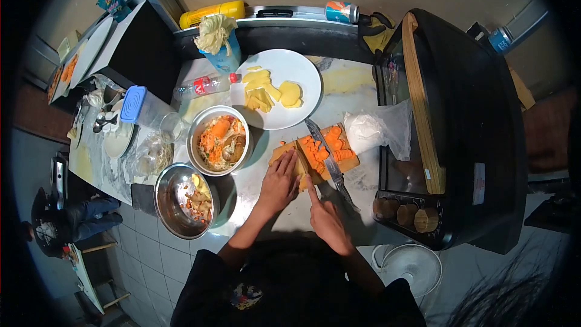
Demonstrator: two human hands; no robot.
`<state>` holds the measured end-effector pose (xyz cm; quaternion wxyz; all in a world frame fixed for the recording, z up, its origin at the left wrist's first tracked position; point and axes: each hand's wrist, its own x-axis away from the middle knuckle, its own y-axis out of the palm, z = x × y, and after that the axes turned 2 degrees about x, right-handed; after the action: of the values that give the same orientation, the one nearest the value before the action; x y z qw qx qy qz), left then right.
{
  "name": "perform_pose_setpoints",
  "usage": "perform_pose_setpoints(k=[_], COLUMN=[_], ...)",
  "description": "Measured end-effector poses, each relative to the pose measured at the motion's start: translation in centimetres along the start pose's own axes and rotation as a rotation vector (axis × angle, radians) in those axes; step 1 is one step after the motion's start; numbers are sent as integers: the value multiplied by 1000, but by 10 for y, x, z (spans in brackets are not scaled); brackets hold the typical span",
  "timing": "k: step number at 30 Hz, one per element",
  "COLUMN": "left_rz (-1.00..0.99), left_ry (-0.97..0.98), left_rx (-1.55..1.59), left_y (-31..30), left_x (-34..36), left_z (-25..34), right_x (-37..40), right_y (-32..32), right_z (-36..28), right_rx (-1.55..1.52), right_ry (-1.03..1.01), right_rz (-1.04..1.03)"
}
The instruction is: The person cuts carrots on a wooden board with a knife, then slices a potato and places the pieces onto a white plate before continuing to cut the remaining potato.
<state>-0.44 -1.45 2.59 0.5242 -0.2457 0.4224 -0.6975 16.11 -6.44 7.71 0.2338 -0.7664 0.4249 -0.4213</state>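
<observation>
Centrally, we lay our left hand point(279, 183) nearly flat, right hand point(328, 223) index extended, holds unclear; bumping the knife point(333, 171) risks cuts.

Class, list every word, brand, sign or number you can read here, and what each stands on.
No text reads clearly.
Too small or blurred:
Red label on the plastic bottle
Orange-and-blue can
Blue can
Teal packet
Pale sticker on the black oven
Shirt print
</observation>
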Motion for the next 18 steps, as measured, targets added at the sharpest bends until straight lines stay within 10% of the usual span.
perform_pose_setpoints(k=[11, 18], left_rz=[30, -10], left_ry=[22, -13], left_rx=[-4, 84], left_y=[1, -10], left_x=[-1, -2], left_z=[-1, 1], right_x=[-3, -4], right_y=[8, -7], right_z=[2, -8], right_rx=[130, 67], right_ry=[-150, -21], right_rz=[200, -45])
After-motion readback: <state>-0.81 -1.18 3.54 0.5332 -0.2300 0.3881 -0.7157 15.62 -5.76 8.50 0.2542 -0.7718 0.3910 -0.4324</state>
